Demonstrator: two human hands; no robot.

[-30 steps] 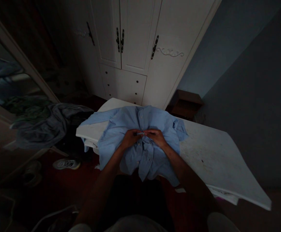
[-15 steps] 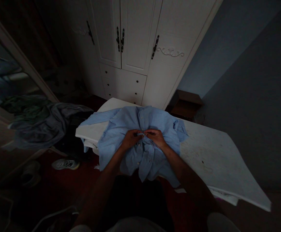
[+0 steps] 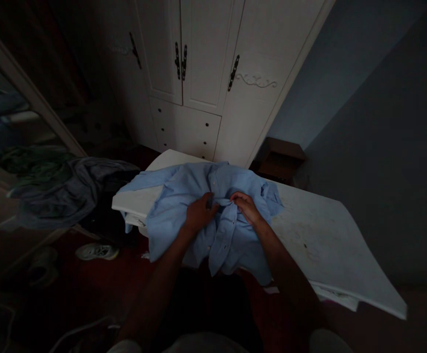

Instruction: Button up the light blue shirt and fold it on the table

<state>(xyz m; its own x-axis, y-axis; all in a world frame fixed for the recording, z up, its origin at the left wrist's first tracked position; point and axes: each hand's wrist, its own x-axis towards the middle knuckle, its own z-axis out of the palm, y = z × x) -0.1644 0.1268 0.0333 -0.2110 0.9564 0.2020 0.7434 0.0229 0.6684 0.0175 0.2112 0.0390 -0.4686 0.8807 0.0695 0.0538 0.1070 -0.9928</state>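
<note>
Slumping clothes heap: grey and green cloth piled at the far left, well apart from the shirt.
Sneaker: lying on the dark red floor, near the heap's lower side.
Long sleeve: part of the shirt, spread flat across the left end of the white table.
Left hand: over the shirt front, just beside the opening; the fingers are bent, with thumb and forefinger seemingly apart, and whether they grip cloth cannot be told in this dim light.
Shirt front: light blue and rumpled, lying on the table between and under both hands, its near edge hanging over the side.
Buttons: the work looks partway along; at the far end the two sides appear to lie together around an upper button, while nearer the person they are parted, a lower button showing unfastened.
Buttonhole strip: loose along its near length, slanting away from the button side.
Right hand: fingertips pinched on the strip's edge, drawing the cloth taut toward the left hand.
Brown box: behind the table, touched by neither hand.
</note>
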